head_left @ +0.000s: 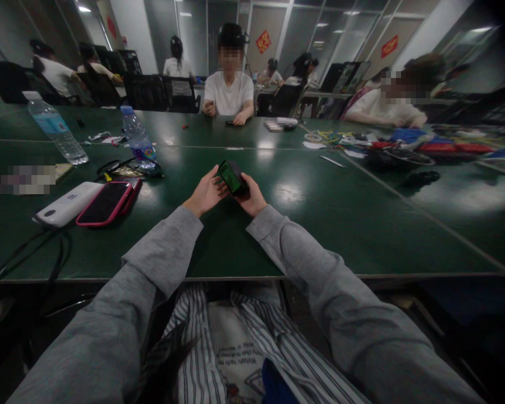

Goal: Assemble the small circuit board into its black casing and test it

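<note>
A small black box-like object (240,175) with a green inner face (229,177) is held above the table in front of me. What the green part is, I cannot make out. My right hand (253,196) is wrapped around its right side, thumb along the edge. On the left, my left hand (207,192) has its palm turned toward the object and its fingers apart. Those fingertips reach the object's lower left edge; whether they bear any of its weight is unclear.
Left on the green table (320,224) are a phone in a pink case (107,203), a white power bank (67,205), black-framed glasses (130,166) and two water bottles (59,129) (138,137). Tangled cables (404,147) lie right. A person (229,92) sits opposite.
</note>
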